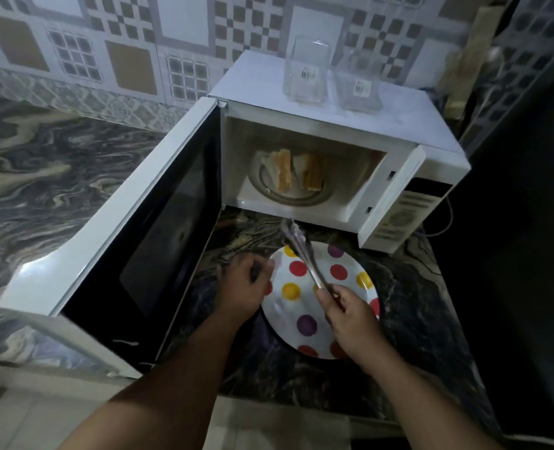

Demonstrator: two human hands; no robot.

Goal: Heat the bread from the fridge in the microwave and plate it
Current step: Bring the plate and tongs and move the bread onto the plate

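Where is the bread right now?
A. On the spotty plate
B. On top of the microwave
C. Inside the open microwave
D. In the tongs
C: the bread slices sit on the turntable inside the microwave, whose door hangs open, while the dotted plate on the counter has no bread on it and the tongs in the right hand carry nothing.
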